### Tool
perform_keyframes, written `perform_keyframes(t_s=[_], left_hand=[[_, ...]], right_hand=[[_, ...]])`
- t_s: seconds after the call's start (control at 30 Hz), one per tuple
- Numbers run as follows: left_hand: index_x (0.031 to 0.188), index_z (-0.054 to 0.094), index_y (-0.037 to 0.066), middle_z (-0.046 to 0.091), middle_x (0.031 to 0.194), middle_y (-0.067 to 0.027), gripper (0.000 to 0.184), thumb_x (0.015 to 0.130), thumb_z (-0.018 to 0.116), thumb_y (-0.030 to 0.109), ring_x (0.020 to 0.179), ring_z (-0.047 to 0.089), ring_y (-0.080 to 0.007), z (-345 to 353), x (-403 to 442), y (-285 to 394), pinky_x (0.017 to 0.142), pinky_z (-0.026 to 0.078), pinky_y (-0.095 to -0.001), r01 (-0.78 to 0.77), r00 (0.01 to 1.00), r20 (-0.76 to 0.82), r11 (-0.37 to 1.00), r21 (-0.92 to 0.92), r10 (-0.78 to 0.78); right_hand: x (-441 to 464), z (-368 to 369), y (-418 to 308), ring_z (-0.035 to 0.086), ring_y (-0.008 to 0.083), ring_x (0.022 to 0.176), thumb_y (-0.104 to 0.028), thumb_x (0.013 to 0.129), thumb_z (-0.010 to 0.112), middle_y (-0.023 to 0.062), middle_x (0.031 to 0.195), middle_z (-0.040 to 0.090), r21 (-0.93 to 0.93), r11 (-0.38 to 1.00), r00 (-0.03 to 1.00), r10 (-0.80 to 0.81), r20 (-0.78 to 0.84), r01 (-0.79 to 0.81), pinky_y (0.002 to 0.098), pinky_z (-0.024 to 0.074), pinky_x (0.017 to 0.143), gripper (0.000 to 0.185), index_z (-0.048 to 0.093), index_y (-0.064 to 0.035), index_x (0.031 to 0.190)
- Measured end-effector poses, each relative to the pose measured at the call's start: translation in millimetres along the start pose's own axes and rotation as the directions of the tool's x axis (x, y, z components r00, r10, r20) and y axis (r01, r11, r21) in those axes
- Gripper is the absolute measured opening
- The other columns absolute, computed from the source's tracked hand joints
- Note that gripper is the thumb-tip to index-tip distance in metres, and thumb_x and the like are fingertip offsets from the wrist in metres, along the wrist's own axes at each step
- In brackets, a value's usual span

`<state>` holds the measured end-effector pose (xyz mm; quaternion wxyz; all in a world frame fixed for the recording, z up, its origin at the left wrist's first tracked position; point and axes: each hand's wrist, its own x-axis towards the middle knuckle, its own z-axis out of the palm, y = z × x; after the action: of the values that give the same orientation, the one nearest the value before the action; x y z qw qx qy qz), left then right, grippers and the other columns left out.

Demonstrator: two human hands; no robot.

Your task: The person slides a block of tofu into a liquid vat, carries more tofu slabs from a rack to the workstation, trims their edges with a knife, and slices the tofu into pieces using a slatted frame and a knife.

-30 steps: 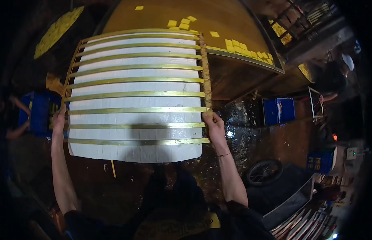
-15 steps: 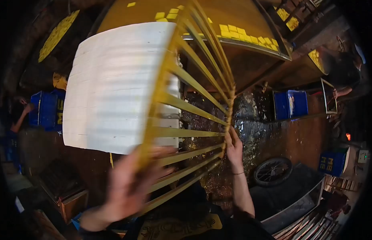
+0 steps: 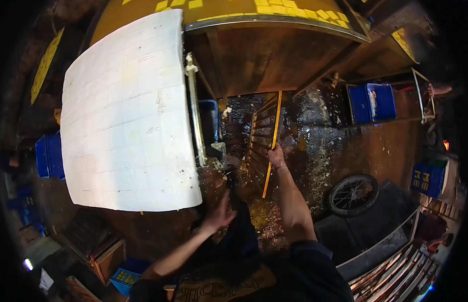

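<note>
A large white slab (image 3: 128, 116), marked with a grid of faint lines, lies at the left. My right hand (image 3: 277, 156) is closed on the near rail of a slatted wooden rack (image 3: 273, 141), which hangs on edge over the wet floor to the right of the slab. The rack's slats run away toward the left, dim and partly dark. Near the slab's lower right corner my left hand (image 3: 220, 217) holds nothing, its fingers apart, touching neither slab nor rack.
Behind is a table (image 3: 274, 19) with yellow squares and a metal edge. Blue crates (image 3: 372, 103) stand at the right, near another person's hand (image 3: 439, 90). A spoked wheel (image 3: 353, 195) lies at lower right. Stacked slats (image 3: 395, 274) fill the bottom right.
The rack has come off the white slab and swung to the right, turned on edge, in my right hand. My left hand has let go of it. The slab now appears further left.
</note>
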<state>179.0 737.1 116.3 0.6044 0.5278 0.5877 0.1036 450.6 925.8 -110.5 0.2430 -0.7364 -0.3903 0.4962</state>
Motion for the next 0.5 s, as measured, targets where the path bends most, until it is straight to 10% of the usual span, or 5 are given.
perform_keyframes(t_s=[0.17, 0.27, 0.37, 0.43, 0.5], left_hand=[[0.147, 0.033, 0.008, 0.043, 0.142, -0.0187, 0.064, 0.087, 0.057, 0.010, 0.123, 0.050, -0.0269, -65.4, -124.7, -130.4, 0.094, 0.048, -0.0399, 0.203, 0.855, -0.519, 0.914, 0.351, 0.009], [0.146, 0.034, 0.013, 0.043, 0.141, -0.0108, 0.056, 0.093, 0.050, 0.010, 0.114, 0.053, -0.0223, -88.7, -193.8, -197.6, 0.083, 0.049, -0.0344, 0.243, 0.676, -0.628, 0.921, -0.306, -0.387], [0.147, 0.031, 0.018, 0.041, 0.141, -0.0052, 0.053, 0.097, 0.047, 0.012, 0.105, 0.055, -0.0192, -111.9, -235.6, -276.9, 0.073, 0.049, -0.0310, 0.116, 0.574, -0.510, 0.680, -0.724, -0.640], [0.148, 0.030, 0.021, 0.039, 0.141, -0.0015, 0.051, 0.100, 0.045, 0.014, 0.098, 0.056, -0.0171, -134.4, -242.0, -307.4, 0.067, 0.049, -0.0287, -0.037, 0.639, -0.394, 0.484, -0.874, -0.661], [0.149, 0.027, 0.022, 0.037, 0.140, -0.0006, 0.054, 0.099, 0.047, 0.017, 0.098, 0.056, -0.0175, -158.9, -239.6, -313.3, 0.064, 0.049, -0.0295, 0.240, 0.574, -0.496, 0.713, -0.659, -0.651]], right_hand=[[-19.6, 29.6, -38.3, 0.067, 0.0224, 0.079, -0.010, 0.081, 0.060, 0.0171, 0.076, 0.068, -0.558, 0.830, 0.974, 0.132, 0.186, -0.006, 0.0344, 0.0516, 0.069, 0.017, 0.065, 0.0066, 0.084], [-98.0, 32.6, -96.3, 0.067, 0.0223, 0.084, -0.013, 0.086, 0.061, 0.0163, 0.087, 0.069, -0.153, 0.933, 0.944, -0.331, 0.002, 0.327, 0.0321, 0.0511, 0.076, 0.027, 0.063, 0.0039, 0.106], [-242.4, 11.4, -233.9, 0.065, 0.0200, 0.091, -0.013, 0.093, 0.056, 0.0149, 0.099, 0.068, 0.214, 0.880, 0.902, -0.431, -0.021, 0.425, 0.0314, 0.0499, 0.081, 0.029, 0.061, 0.0024, 0.117], [-307.4, 31.5, -276.5, 0.065, 0.0222, 0.097, -0.018, 0.095, 0.057, 0.0152, 0.109, 0.068, 0.297, 0.887, 0.931, -0.364, -0.020, 0.354, 0.0326, 0.0493, 0.084, 0.034, 0.059, 0.0030, 0.122], [-336.9, 64.9, -277.6, 0.065, 0.0226, 0.100, -0.022, 0.094, 0.061, 0.0205, 0.111, 0.067, 0.162, 0.932, 0.945, -0.314, -0.090, 0.325, 0.0329, 0.0498, 0.084, 0.040, 0.057, 0.0033, 0.125]])
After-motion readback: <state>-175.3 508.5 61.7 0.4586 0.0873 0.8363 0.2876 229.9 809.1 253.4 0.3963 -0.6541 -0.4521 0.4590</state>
